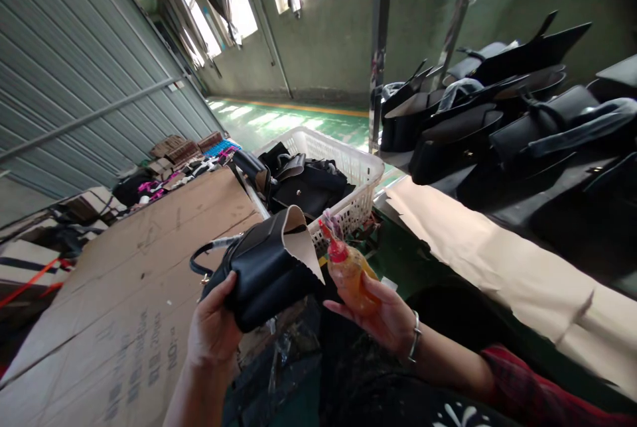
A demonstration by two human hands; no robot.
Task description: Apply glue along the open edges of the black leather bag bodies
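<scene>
In my left hand [216, 321] is a small black handbag [263, 268], its thumb pressed on the near side. The bag lies tilted, with a short handle at its left and a pale flap of lining [301, 241] standing up at its right end. My right hand [383, 317] wraps around a squeeze bottle [353, 281] of orange-yellow liquid with a red nozzle cap. The nozzle points up and to the left, close to the bag's pale edge but apart from it. A bracelet circles the right wrist.
Beyond the bag stands a white plastic basket [371, 165] filled with black bag pieces. Cardboard [149, 281] covers a table at the left, with a pile of materials behind it. Several black handbags [458, 142] stand on a paper-covered surface [478, 248] at the right.
</scene>
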